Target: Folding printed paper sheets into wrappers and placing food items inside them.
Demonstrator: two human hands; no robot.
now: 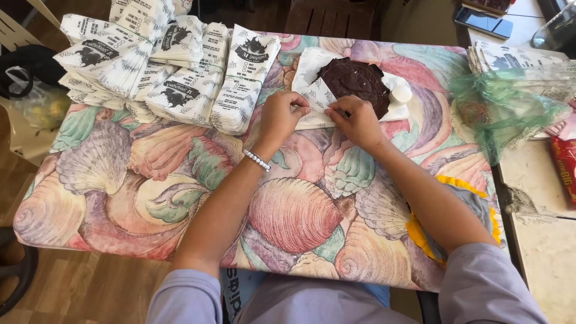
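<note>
My left hand and my right hand meet at the near edge of a white printed paper bag lying flat on the table, each pinching that edge. On top of the bag lies a dark brown round flat sheet. A small white plastic cap-shaped piece sits just right of the sheet. A beaded bracelet is on my left wrist.
Heaps of folded white printed paper bags cover the table's far left. The table wears a shell-patterned cloth. At right lie a green plastic bag, another stack of paper bags and a phone on a stone counter.
</note>
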